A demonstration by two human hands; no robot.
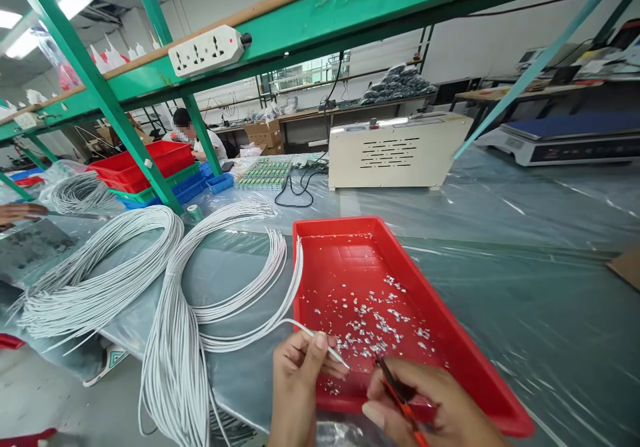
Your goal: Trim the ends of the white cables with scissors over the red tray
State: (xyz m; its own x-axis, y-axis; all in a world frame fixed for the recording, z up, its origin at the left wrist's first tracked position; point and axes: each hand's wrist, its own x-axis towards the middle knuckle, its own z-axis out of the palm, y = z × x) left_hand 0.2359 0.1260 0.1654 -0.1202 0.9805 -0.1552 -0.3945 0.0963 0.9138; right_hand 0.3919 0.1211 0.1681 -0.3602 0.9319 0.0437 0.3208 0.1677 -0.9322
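Note:
My left hand is closed around a white cable, pinching it near its end between thumb and fingers. The cable's tip points right, over the near part of a red tray. Beside it, my right hand grips a hand tool with a dark narrow tip and red-orange handles; its exact kind is partly hidden by the fingers. The tool's tip is a little apart from the cable. Many small white and silvery scraps lie scattered in the tray. The held cable runs back to a big bundle of white cables.
Another coil of white cable lies at the left, near another person's hand. Red, green and blue bins stand behind. A beige machine and green circuit boards are at the back. Green frame beams cross overhead.

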